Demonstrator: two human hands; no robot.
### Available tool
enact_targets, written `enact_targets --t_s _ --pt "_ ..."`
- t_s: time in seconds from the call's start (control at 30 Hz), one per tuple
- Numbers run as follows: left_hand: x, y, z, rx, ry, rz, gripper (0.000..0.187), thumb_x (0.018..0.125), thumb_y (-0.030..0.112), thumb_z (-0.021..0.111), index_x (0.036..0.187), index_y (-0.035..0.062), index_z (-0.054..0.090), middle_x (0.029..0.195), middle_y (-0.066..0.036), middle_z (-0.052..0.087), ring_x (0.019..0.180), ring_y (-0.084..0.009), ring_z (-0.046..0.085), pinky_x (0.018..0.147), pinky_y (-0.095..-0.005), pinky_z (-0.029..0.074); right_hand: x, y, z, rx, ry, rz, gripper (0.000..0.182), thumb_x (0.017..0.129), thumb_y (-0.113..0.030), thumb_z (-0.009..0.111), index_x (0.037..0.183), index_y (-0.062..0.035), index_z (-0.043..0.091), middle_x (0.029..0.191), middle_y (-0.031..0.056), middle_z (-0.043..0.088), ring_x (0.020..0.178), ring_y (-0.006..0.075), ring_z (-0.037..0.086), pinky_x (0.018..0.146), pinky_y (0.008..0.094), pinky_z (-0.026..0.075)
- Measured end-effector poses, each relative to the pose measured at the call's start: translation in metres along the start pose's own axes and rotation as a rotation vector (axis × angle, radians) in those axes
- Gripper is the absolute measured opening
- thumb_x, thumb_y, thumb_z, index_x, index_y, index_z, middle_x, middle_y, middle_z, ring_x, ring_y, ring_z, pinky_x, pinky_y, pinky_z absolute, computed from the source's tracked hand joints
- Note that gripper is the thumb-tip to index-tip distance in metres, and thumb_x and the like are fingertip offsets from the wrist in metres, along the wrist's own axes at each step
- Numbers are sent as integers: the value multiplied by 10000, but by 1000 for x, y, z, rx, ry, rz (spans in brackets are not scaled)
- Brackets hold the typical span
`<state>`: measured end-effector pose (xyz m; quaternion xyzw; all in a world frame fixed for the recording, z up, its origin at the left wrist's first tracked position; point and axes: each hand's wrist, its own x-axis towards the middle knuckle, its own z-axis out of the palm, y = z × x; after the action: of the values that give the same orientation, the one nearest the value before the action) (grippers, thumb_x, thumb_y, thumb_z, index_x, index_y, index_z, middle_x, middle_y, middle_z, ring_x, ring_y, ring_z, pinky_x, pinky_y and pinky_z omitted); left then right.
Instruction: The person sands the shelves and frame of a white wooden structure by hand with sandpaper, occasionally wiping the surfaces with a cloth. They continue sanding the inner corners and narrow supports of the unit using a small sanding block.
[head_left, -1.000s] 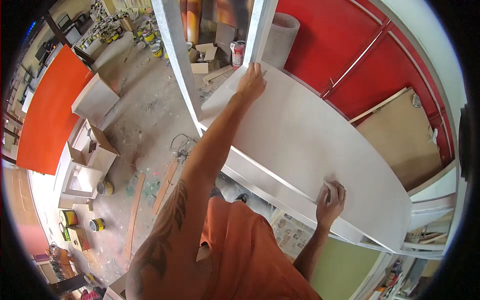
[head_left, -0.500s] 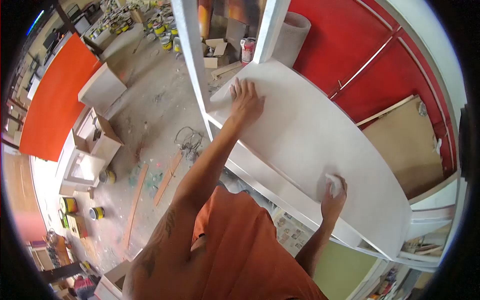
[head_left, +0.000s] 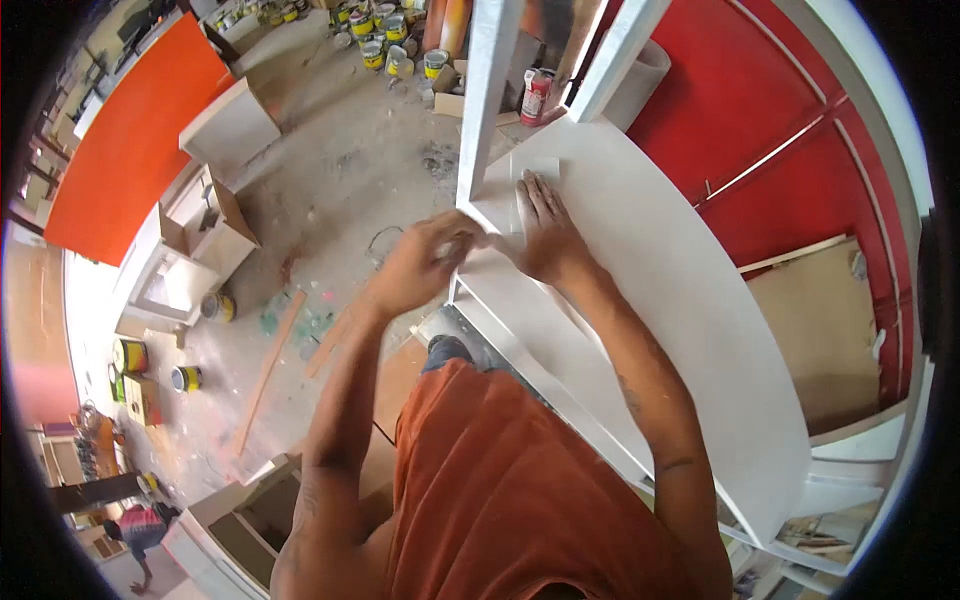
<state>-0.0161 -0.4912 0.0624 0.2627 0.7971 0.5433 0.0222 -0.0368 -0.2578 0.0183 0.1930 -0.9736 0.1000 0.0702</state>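
Observation:
My right hand (head_left: pixel 548 228) lies on the white curved panel (head_left: pixel 690 300), near its narrow far end. Its fingers are straight and close together, pressed on a thin pale rectangular sheet (head_left: pixel 543 168) that shows beyond the fingertips. My left hand (head_left: pixel 432 260) is raised beside the panel's inner edge, by the base of a white post (head_left: pixel 488 100). Its fingers are bent and blurred, and whatever is in them cannot be made out. The two hands are close together.
White posts rise at the panel's far end. Behind it are red panels (head_left: pixel 740 90) and a brown board (head_left: pixel 815 330). Paint cans, wood strips and a cable lie on the floor at left, near an orange panel (head_left: pixel 140 140). A person (head_left: pixel 143 525) bends at the lower left.
My right hand has moved from the panel's near part to its far end. My left hand has left the panel surface and drawn back to its inner edge. The view has shifted.

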Motion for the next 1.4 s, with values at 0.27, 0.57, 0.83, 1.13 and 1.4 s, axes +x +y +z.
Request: enact_targets --t_s 0.27,0.57,0.83,1.13,1.4 --pt "52 6 -30 -40 434 238 401 923 219 694 1253 19 580 1275 -153 599 1184 -250 580 998 -391 457 31 5 -16 50 -120 -321 964 837 -509 731 1465 116 349 1558 307 302 1483 433 242 1230 484 202" --pt "144 42 -4 -345 460 222 516 877 390 769 1179 -3 624 883 -118 698 786 -171 653 759 -335 534 17 20 -20 -49 -223 -408 933 898 -592 597 1506 62 327 1568 273 315 1493 418 226 1233 499 157" --pt "145 45 4 -335 554 127 363 943 168 659 1258 -11 632 900 -127 721 765 -147 686 705 -298 580 47 24 -12 87 -151 -488 820 957 -546 553 1430 108 410 1488 298 425 1405 425 376 1191 500 228" --pt "142 49 13 -424 598 125 323 966 258 672 1140 -14 647 845 -61 679 696 -122 631 612 -283 519 44 35 10 31 -96 -473 916 935 -610 534 1500 83 334 1554 247 370 1487 386 267 1232 534 117" --pt "149 44 17 -432 665 189 422 958 340 693 1142 -36 640 895 -86 690 701 -119 630 611 -271 518 36 38 11 53 -8 -490 888 922 -571 579 1524 31 326 1580 208 348 1483 359 293 1209 594 152"
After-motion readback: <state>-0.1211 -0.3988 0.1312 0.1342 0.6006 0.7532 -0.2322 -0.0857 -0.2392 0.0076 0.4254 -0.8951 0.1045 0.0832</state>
